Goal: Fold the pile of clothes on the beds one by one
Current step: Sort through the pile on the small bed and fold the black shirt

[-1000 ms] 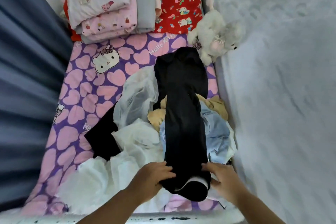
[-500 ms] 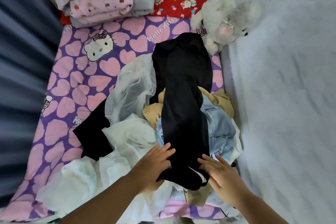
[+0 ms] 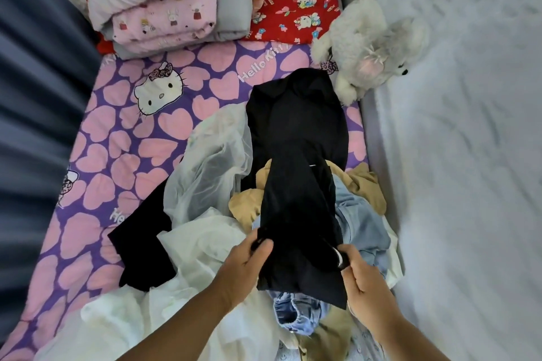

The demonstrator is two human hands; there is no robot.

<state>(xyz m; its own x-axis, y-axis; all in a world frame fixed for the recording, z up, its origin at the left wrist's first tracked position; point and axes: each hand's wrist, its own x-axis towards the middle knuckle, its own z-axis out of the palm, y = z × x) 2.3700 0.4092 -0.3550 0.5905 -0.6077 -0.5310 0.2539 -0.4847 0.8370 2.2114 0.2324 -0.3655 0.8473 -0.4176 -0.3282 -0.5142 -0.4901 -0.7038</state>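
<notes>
Hands grip the near end: your left hand (image 3: 246,261) and right hand (image 3: 362,278) each pinch a side of the black garment (image 3: 299,161), which lies stretched over the clothes pile (image 3: 205,243) on the bed (image 3: 117,155).

Open purple heart-print sheet (image 3: 123,155) lies left of the clothes pile (image 3: 223,231). Folded blankets (image 3: 152,3) and a plush dog (image 3: 360,47) block the far end; a blue curtain (image 3: 38,114) hems the left edge.
</notes>
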